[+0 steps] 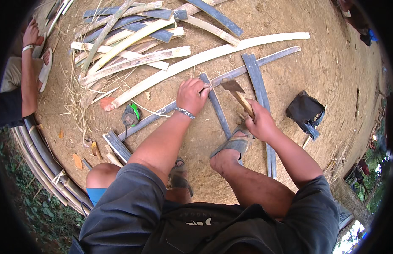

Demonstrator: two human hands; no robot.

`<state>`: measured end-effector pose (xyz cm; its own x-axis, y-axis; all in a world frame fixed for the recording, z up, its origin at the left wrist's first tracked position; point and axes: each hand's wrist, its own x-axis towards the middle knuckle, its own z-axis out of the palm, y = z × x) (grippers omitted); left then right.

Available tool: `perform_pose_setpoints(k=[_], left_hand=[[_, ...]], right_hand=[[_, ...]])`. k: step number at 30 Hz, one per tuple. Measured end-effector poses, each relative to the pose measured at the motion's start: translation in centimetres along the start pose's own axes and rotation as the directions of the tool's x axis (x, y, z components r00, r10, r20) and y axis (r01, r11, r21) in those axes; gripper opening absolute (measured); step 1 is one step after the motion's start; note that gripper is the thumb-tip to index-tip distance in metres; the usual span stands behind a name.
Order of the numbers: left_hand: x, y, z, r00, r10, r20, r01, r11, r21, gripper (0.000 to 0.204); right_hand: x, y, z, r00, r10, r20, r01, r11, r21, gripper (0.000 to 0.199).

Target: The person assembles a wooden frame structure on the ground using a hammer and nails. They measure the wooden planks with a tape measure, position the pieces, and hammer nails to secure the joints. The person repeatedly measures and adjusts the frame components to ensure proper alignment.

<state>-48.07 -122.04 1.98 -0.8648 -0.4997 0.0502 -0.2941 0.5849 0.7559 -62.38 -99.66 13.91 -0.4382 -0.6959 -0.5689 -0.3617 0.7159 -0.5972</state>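
Note:
My left hand (191, 96), with a chain bracelet at the wrist, is closed in a pinch where a short dark bamboo slat (218, 111) meets a long bamboo slat (272, 58). Whatever sits between its fingertips is too small to make out. Just to the right, my right hand (260, 120) grips the wooden handle of a hatchet (232, 86), its flat metal head raised near the left fingertips. My sandalled right foot (236, 144) rests at the near end of the short slat. Another dark slat (257, 80) crosses the long one farther right.
Split bamboo strips (133, 42) lie piled at the far left, beside a long pale strip (213, 53). A green and black tape measure (131, 114) is left of my arm. A black plastic bag (305, 111) lies right. Another person's arm (29, 72) shows left, above bamboo poles (48, 161).

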Motion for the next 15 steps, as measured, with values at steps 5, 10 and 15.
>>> perform_pose_setpoints(k=[5,10,15], left_hand=[[0.3,0.7,-0.5,0.996,-0.064,0.054,0.063,0.998,0.021,0.018],[0.2,0.5,-1.4,0.968,-0.218,0.124,0.240,0.950,-0.199,0.027],[4.3,0.0,-1.6,0.994,0.025,-0.104,-0.005,0.982,0.191,0.040]], right_hand=[[-2.3,1.2,0.0,0.997,0.045,-0.061,-0.032,0.980,0.199,0.051],[-3.7,3.6,1.2,0.984,0.123,-0.129,-0.100,0.980,0.173,0.050],[-3.0,3.2,1.6,0.986,0.143,-0.080,-0.125,0.971,0.203,0.051]])
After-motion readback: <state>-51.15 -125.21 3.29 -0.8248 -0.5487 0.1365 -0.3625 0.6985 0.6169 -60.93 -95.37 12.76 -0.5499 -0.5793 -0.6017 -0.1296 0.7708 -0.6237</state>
